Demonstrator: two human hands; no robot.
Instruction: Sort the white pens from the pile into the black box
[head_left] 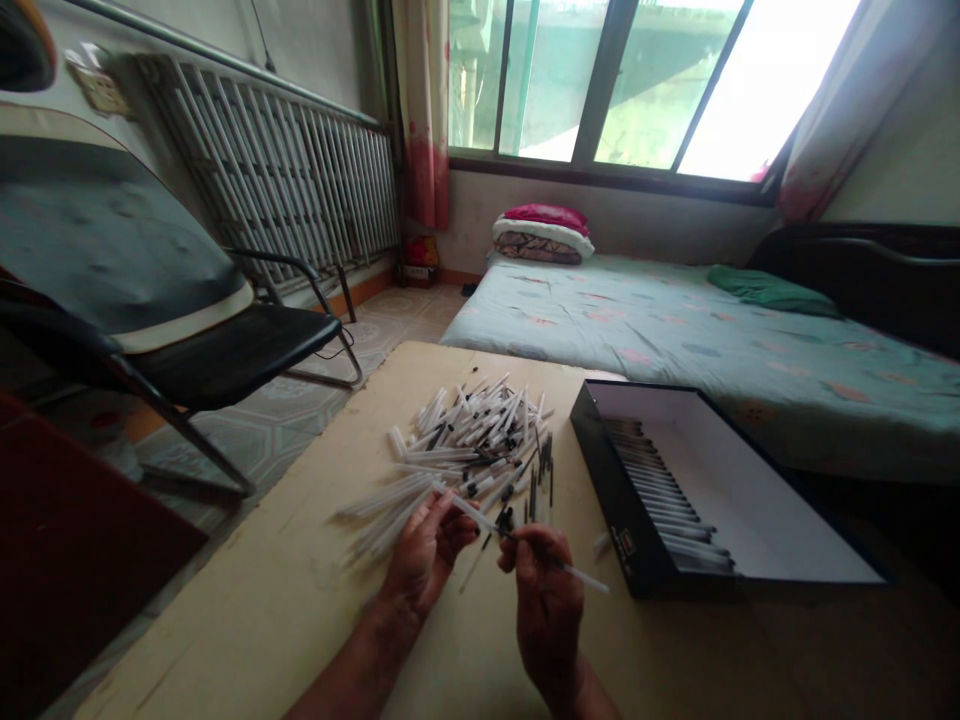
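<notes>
My left hand (pixel 421 555) is closed on a clear white pen barrel (pixel 471 511), pinched between thumb and fingers. My right hand (pixel 546 595) grips a thin pen refill (pixel 589 577), its pale end sticking out to the right. The two parts meet end to end between my hands; whether the refill is inside the barrel I cannot tell. Just beyond my hands lies a heap of translucent pen barrels and black caps (pixel 487 420). Thin dark pieces (pixel 534 488) lie at its right. A row of pens (pixel 667 500) fills the left side of an open black box.
The black box (pixel 600 490) stands on the right of the pale table (pixel 285 560). A bed (pixel 600 310) is behind the table, under a window. On the left are a folding chair (pixel 225 350) and a metal rail frame (pixel 292 160) against the wall.
</notes>
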